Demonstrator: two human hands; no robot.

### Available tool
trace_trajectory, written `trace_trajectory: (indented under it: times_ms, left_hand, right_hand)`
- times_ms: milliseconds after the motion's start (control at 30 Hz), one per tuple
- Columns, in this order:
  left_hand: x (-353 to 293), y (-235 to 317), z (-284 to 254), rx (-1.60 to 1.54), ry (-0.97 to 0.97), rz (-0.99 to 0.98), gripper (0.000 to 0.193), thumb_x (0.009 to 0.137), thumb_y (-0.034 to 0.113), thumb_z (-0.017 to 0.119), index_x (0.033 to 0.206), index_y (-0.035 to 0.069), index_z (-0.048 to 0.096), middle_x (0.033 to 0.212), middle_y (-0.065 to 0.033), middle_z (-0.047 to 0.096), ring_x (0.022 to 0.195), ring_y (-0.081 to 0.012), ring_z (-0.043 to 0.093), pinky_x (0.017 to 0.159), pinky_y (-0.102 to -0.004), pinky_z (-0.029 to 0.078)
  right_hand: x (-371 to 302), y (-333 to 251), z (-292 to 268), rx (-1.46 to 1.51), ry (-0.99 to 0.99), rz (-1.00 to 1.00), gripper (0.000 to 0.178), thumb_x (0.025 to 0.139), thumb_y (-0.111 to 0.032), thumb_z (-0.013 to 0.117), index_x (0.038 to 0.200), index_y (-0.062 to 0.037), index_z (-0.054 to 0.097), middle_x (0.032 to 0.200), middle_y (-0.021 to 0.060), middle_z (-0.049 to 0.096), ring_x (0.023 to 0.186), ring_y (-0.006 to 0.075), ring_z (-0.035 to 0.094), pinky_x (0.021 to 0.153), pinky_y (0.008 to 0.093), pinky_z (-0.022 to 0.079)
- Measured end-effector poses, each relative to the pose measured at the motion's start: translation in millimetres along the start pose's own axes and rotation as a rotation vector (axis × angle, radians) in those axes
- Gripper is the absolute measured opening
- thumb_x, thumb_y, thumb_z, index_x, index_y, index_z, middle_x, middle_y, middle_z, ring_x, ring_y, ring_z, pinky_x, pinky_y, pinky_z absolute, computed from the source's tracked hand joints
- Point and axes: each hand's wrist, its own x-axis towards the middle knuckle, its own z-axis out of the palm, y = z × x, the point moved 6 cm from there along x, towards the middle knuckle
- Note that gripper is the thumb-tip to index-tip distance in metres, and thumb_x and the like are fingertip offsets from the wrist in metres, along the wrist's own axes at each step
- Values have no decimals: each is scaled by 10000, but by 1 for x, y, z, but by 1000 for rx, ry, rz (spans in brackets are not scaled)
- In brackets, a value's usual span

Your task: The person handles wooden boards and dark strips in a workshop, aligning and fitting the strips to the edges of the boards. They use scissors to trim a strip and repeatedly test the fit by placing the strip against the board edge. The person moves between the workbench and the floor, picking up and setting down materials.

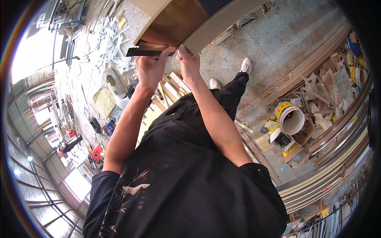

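Observation:
Just beyond my hands, a panel with a glossy brown face (174, 22) and a pale long edge (222, 23) reaches up past the top of the view. My left hand (152, 69) is closed at the panel's near corner, gripping a thin black strip (143, 52) that sticks out to the left. Beside it, my right hand (188, 63) pinches the same corner, thumb up against the edge. Its other fingertips are partly hidden, and I cannot tell whether a thin film lies between them.
Wooden offcuts (170, 89) lie below my hands. Crumpled clear plastic (113, 43) is spread at left. To the right stand a white-and-yellow bucket (290, 119) and a cardboard box (306, 133) amid scraps, near stacked long profiles (325, 174). A long board (309, 63) crosses the floor.

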Motion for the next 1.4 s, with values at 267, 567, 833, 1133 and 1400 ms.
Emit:
trace_trajectory:
  times_ms: [267,567,833,1133,1400]
  left_hand:
    - [0,0,1,8,-5,-2,162,857,150,836,962,28,815,899,-118,794,792,-171,744,750,-310,565]
    - [1,-3,0,-36,-16,36,149,865,121,821,960,7,806,883,-119,787,788,-184,736,742,-316,558]
    - [3,-5,-3,56,-22,179,129,859,113,825,954,28,807,854,-111,772,759,-200,722,711,-328,545]
    - [2,-5,-4,73,50,290,125,846,118,838,941,41,810,816,-97,768,680,-200,703,673,-324,540]
    - [-1,-11,3,86,40,163,139,854,139,838,949,41,811,840,-104,779,728,-189,733,688,-316,549]
  right_hand:
    - [2,-1,-1,-16,-6,-10,228,925,-281,823,948,-126,657,823,-61,583,697,71,466,609,271,382]
    - [3,-3,-1,-23,-33,7,204,935,-253,810,920,-133,647,812,-65,573,691,73,453,612,267,372]
    - [3,-4,-2,-30,-60,10,193,952,-264,791,923,-125,660,802,-71,580,684,64,451,606,258,369]
    - [1,-3,-2,-59,-29,12,256,932,-324,812,914,-119,661,788,-71,575,682,66,443,604,268,370]
    - [4,-1,-3,-88,-27,-6,263,928,-330,815,906,-124,652,779,-74,554,678,70,446,605,269,370]
